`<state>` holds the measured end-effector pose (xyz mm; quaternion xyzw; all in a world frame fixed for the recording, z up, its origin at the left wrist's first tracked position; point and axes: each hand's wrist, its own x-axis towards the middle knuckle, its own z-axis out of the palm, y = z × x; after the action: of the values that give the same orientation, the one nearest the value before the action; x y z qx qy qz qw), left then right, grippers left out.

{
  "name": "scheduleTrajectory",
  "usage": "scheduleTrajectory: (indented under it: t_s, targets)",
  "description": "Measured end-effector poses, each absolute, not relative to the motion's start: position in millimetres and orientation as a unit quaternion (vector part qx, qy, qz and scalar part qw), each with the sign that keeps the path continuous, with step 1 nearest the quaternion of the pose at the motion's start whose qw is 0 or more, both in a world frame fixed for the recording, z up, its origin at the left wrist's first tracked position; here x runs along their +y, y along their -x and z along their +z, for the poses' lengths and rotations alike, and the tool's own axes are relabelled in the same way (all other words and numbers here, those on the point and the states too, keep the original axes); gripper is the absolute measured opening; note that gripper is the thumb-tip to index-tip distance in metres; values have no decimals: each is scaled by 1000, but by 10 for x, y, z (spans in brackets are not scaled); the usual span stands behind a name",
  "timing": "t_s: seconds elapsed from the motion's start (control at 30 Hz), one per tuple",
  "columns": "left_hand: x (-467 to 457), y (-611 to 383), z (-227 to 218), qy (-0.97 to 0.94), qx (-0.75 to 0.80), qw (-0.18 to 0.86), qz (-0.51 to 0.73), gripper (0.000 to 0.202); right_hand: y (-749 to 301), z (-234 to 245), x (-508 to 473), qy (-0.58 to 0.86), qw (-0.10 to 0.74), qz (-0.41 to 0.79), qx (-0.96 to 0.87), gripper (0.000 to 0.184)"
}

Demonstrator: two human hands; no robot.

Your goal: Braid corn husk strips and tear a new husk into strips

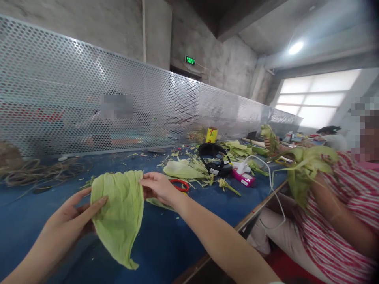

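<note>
A broad, pale green corn husk (118, 217) hangs stretched between my two hands above the blue tabletop (166, 252). My left hand (77, 213) pinches its left edge, with the thumb lying across the front. At the upper right corner, my right hand (156, 187) grips the husk between thumb and fingers. The husk's pointed end droops downward, and its top edge looks gathered in folds. Just beyond my right hand lie red-handled scissors (180, 185), partly hidden by that hand. More pale husks (183, 169) lie behind them.
A black headset (213, 157) and a pink power strip (243, 177) with a white cable sit to the right. A yellow roll (211, 135) stands by the perforated metal screen (166, 102). Twine (44, 173) lies left. A co-worker in a striped shirt (334, 213) holds husks on the right.
</note>
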<state>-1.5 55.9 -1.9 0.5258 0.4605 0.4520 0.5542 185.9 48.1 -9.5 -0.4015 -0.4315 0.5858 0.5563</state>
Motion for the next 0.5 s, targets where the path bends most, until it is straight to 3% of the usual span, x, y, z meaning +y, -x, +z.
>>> scheduleTrajectory:
  t_s: [0.5]
  targets:
    - [556,3,-42,-523,473,529,472,71,-1880,-52,480,392,617,551,-403,17]
